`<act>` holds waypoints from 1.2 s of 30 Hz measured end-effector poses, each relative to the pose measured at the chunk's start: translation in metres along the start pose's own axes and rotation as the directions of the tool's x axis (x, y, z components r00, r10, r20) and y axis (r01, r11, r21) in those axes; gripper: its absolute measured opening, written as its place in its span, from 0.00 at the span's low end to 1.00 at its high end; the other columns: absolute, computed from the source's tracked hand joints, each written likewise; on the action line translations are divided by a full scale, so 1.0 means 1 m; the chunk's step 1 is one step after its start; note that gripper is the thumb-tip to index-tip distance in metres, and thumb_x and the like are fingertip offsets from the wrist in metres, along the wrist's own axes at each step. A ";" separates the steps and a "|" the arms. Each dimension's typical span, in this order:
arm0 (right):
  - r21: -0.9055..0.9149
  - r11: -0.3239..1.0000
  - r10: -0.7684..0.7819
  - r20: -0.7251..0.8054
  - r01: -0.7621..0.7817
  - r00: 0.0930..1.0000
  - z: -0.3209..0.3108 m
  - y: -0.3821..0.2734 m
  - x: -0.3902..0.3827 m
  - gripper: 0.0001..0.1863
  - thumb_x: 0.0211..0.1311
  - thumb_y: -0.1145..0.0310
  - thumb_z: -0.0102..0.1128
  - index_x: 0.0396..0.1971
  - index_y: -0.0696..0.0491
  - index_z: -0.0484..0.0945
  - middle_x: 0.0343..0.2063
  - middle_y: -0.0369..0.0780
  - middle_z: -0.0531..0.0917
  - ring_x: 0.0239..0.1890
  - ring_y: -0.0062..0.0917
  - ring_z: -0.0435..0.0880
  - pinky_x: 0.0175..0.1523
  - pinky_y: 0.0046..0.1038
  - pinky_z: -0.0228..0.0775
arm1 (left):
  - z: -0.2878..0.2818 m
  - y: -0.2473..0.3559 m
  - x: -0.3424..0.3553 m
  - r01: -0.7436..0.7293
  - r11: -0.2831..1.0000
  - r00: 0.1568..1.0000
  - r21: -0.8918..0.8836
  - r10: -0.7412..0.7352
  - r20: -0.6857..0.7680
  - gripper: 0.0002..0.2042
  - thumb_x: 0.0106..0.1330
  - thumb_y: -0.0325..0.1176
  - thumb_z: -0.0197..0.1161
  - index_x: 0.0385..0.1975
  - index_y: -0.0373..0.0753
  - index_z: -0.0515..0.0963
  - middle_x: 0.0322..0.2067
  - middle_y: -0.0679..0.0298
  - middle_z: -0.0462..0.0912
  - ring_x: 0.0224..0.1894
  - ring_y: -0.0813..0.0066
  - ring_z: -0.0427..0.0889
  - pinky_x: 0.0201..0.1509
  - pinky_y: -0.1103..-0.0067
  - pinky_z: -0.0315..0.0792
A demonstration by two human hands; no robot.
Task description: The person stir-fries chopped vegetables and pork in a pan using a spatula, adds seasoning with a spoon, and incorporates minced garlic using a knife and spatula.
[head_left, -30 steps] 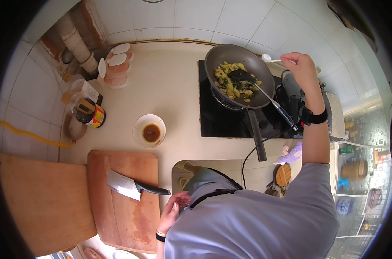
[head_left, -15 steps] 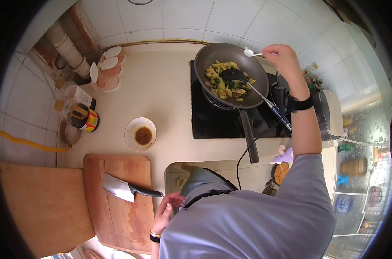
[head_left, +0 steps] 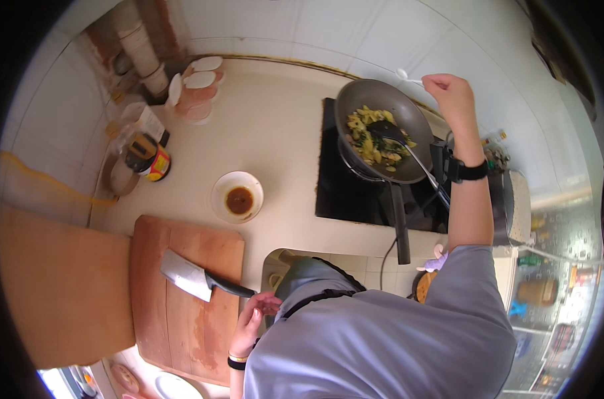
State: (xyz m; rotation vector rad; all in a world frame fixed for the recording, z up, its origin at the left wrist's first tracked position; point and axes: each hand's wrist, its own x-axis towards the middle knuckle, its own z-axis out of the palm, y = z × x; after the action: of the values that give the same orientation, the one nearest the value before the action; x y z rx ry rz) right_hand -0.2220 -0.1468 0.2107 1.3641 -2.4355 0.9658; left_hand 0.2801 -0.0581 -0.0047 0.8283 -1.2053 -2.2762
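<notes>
Pinched in the fingers of my right hand (head_left: 453, 100) is a small white spoon (head_left: 404, 76), held out beside the far right rim of a dark frying pan (head_left: 363, 100). Whether its bowl holds anything is too blurred to tell. Yellow-green chopped food (head_left: 382, 151) fills the pan's middle, with a black spatula (head_left: 386, 130) resting in it, handle leaning over the rim. Low near my waist, my left hand (head_left: 251, 324) is empty, fingers loosely apart. It is close to the black handle of a cleaver (head_left: 187, 276) lying on a wooden cutting board (head_left: 189, 332).
A white bowl of brown sauce (head_left: 252, 179) stands mid-counter. Sauce bottles (head_left: 149, 159) and pink seasoning boxes with white lids (head_left: 197, 100) line the left wall. Under the pan is a black cooktop (head_left: 332, 193); its long handle (head_left: 400, 226) juts over the counter's front edge.
The view has shifted, so the counter things appear farther right. The spoon is still in my right hand near the pan's rim; my left hand has barely moved.
</notes>
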 end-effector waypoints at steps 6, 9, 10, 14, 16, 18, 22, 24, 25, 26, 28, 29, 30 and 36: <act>0.584 0.792 -0.254 0.054 0.175 0.966 0.073 -0.133 0.009 0.10 0.54 0.68 0.64 0.33 0.58 0.84 0.26 0.38 0.85 0.28 0.18 0.80 0.35 0.19 0.71 | -0.005 0.001 -0.005 -0.036 0.998 0.998 -0.058 0.033 -0.052 0.31 0.68 0.54 0.49 0.57 0.31 0.64 0.47 0.58 0.75 0.48 0.71 0.73 0.55 0.75 0.67; 0.531 0.808 -0.363 0.106 0.256 0.926 0.169 -0.189 0.022 0.09 0.51 0.64 0.62 0.30 0.52 0.84 0.23 0.40 0.84 0.25 0.26 0.81 0.31 0.25 0.71 | -0.006 -0.003 -0.011 -0.069 0.992 0.992 -0.105 0.057 -0.113 0.31 0.68 0.54 0.49 0.58 0.31 0.63 0.47 0.58 0.75 0.48 0.71 0.73 0.55 0.75 0.66; 0.460 0.834 -0.386 0.094 0.304 0.918 0.196 -0.205 0.021 0.08 0.51 0.64 0.62 0.28 0.50 0.85 0.23 0.42 0.84 0.25 0.30 0.82 0.31 0.28 0.72 | -0.005 -0.004 -0.012 -0.072 0.992 0.988 -0.106 0.056 -0.144 0.32 0.67 0.55 0.49 0.58 0.31 0.63 0.47 0.58 0.75 0.48 0.71 0.73 0.56 0.75 0.66; 0.240 0.924 -0.363 0.299 0.299 0.882 0.326 -0.221 0.018 0.07 0.53 0.64 0.57 0.25 0.47 0.84 0.28 0.41 0.84 0.30 0.37 0.82 0.35 0.35 0.72 | -0.002 -0.007 -0.020 -0.112 0.983 0.958 -0.145 0.068 -0.279 0.32 0.67 0.55 0.49 0.58 0.30 0.63 0.47 0.57 0.75 0.48 0.71 0.73 0.56 0.75 0.66; 0.142 0.936 -0.351 0.286 0.323 0.891 0.393 -0.212 0.024 0.08 0.52 0.61 0.60 0.27 0.49 0.82 0.25 0.40 0.83 0.31 0.34 0.82 0.38 0.35 0.71 | 0.001 -0.003 -0.022 -0.139 0.978 0.933 -0.157 0.076 -0.352 0.32 0.67 0.55 0.49 0.58 0.30 0.63 0.47 0.57 0.75 0.49 0.71 0.73 0.56 0.75 0.66; 0.253 0.942 -0.306 0.387 0.219 0.870 0.415 -0.225 0.022 0.09 0.51 0.61 0.61 0.31 0.47 0.82 0.29 0.40 0.83 0.35 0.35 0.82 0.40 0.36 0.70 | 0.006 -0.004 -0.026 -0.146 0.974 0.894 -0.172 0.055 -0.445 0.33 0.66 0.56 0.49 0.58 0.29 0.63 0.47 0.55 0.75 0.48 0.71 0.73 0.56 0.74 0.67; 0.089 0.942 -0.332 0.116 0.323 0.936 0.448 -0.237 0.024 0.19 0.50 0.61 0.62 0.45 0.43 0.77 0.49 0.43 0.78 0.53 0.40 0.73 0.53 0.39 0.65 | 0.015 -0.002 -0.028 -0.152 0.970 0.837 -0.189 0.025 -0.546 0.35 0.66 0.58 0.49 0.57 0.29 0.63 0.47 0.54 0.75 0.47 0.70 0.74 0.55 0.73 0.68; 0.154 0.886 -0.458 0.141 0.438 0.878 0.440 -0.248 0.024 0.22 0.50 0.61 0.62 0.48 0.42 0.75 0.54 0.44 0.73 0.58 0.41 0.66 0.58 0.43 0.59 | 0.015 -0.006 -0.029 -0.155 0.970 0.831 -0.190 0.024 -0.556 0.35 0.65 0.58 0.49 0.57 0.29 0.63 0.47 0.54 0.75 0.47 0.70 0.74 0.54 0.73 0.68; 0.203 0.816 -0.571 0.144 0.541 0.808 0.430 -0.251 0.026 0.24 0.50 0.61 0.63 0.51 0.41 0.73 0.59 0.45 0.67 0.63 0.43 0.60 0.63 0.47 0.53 | 0.016 -0.005 -0.029 -0.159 0.969 0.836 -0.189 0.030 -0.548 0.35 0.65 0.58 0.49 0.57 0.29 0.63 0.47 0.54 0.75 0.47 0.70 0.74 0.54 0.73 0.69; 0.199 0.818 -0.569 0.144 0.539 0.810 0.432 -0.249 0.027 0.24 0.50 0.61 0.63 0.51 0.41 0.73 0.59 0.45 0.67 0.63 0.43 0.60 0.63 0.47 0.53 | 0.017 -0.005 -0.029 -0.156 0.969 0.839 -0.190 0.029 -0.544 0.35 0.65 0.58 0.49 0.57 0.29 0.63 0.47 0.54 0.75 0.47 0.70 0.74 0.54 0.73 0.69; 0.038 0.769 -0.636 0.156 0.638 0.756 0.428 -0.248 0.029 0.22 0.48 0.64 0.64 0.48 0.41 0.76 0.60 0.44 0.66 0.66 0.41 0.55 0.67 0.55 0.39 | 0.017 -0.001 -0.030 -0.159 0.972 0.842 -0.175 0.041 -0.537 0.35 0.65 0.58 0.49 0.57 0.29 0.64 0.47 0.54 0.75 0.48 0.70 0.74 0.55 0.73 0.68; 0.031 0.774 -0.629 0.152 0.632 0.762 0.416 -0.245 0.030 0.22 0.48 0.64 0.64 0.48 0.41 0.76 0.60 0.44 0.66 0.66 0.41 0.55 0.67 0.55 0.39 | 0.017 -0.001 -0.030 -0.155 0.973 0.848 -0.171 0.042 -0.529 0.35 0.65 0.58 0.49 0.57 0.29 0.64 0.47 0.54 0.75 0.48 0.70 0.74 0.55 0.73 0.68; -0.079 0.786 -0.588 0.213 0.614 0.780 0.399 -0.237 0.031 0.21 0.47 0.66 0.65 0.45 0.41 0.78 0.60 0.44 0.66 0.66 0.41 0.55 0.67 0.56 0.38 | 0.016 0.000 -0.031 -0.161 0.972 0.854 -0.173 0.049 -0.518 0.35 0.66 0.58 0.49 0.57 0.29 0.64 0.48 0.55 0.75 0.48 0.70 0.73 0.55 0.73 0.67; 0.085 0.890 -0.449 0.009 0.447 0.893 0.295 -0.208 -0.023 0.15 0.46 0.76 0.58 0.36 0.44 0.81 0.53 0.43 0.73 0.60 0.42 0.63 0.63 0.55 0.48 | 0.018 -0.001 -0.045 -0.156 0.983 0.915 -0.096 0.107 -0.390 0.35 0.66 0.58 0.49 0.57 0.29 0.63 0.48 0.55 0.74 0.48 0.71 0.73 0.56 0.74 0.65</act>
State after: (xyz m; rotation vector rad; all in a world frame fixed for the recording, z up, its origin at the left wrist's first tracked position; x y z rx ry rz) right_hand 0.0031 -0.3902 0.0660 1.8669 -1.9697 0.9310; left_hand 0.3011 -0.0193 0.0157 1.0504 -0.9008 -1.9408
